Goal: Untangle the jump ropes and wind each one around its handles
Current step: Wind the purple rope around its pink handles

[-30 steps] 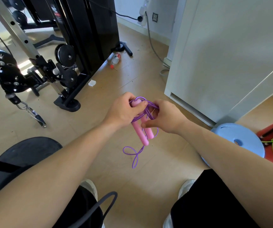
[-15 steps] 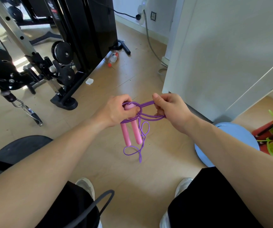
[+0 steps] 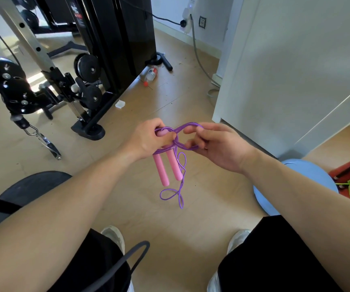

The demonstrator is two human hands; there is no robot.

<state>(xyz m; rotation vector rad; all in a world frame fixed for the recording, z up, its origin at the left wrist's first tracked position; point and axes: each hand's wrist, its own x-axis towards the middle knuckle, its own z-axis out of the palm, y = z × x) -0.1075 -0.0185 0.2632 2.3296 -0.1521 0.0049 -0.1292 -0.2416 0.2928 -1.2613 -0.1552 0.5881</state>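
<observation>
At frame centre your left hand (image 3: 148,142) grips the handles (image 3: 166,167), your right hand (image 3: 216,148) pinches the light, springy rope (image 3: 187,128); hold near the wrap.

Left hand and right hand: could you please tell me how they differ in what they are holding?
The left hand grips the tops of the two pink handles, which hang down together; the right hand holds only a loop of purple rope, no handle. The left hand is a tight fist; the right hand's fingers are looser, hooked through the loop. Both are level, close together, joined by the rope.
</observation>
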